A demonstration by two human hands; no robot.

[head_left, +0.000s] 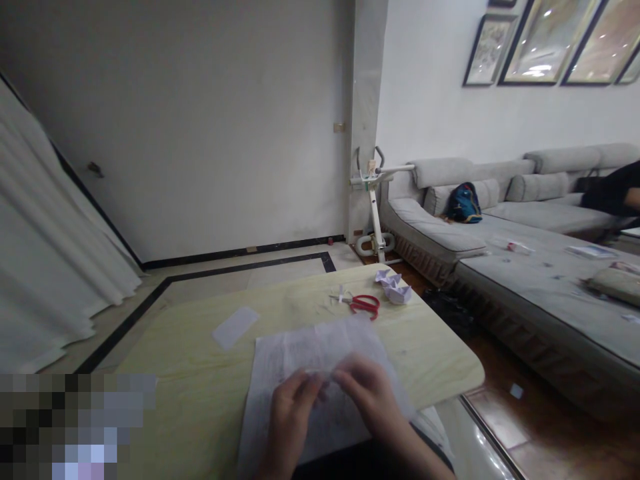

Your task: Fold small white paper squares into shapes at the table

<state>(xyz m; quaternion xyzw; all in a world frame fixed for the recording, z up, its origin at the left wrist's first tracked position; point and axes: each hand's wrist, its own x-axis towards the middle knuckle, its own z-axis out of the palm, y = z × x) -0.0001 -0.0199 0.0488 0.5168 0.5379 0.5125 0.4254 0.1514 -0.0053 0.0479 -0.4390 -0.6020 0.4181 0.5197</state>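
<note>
My left hand [295,397] and my right hand [363,383] meet over a large whitish sheet of paper [280,347] at the table's near side. Both are closed, thumbs against fingers, pinching a thin whitish strip [320,371] between them; blur and the fingers hide most of it. Beyond the sheet lie red-handled scissors [365,306], blades pointing left, with a small white scrap [341,294] by the blades. Folded white paper shapes [395,290] stand near the far right corner. A smaller white paper rectangle [235,327] lies flat to the left.
The pale yellow table [190,400] has a rounded right corner. To the right stretches a grey sofa [525,267] with a blue backpack [465,203] on it; a person [613,190] is at the far right edge. White exercise equipment [376,213] stands by the wall. The lower left is pixelated.
</note>
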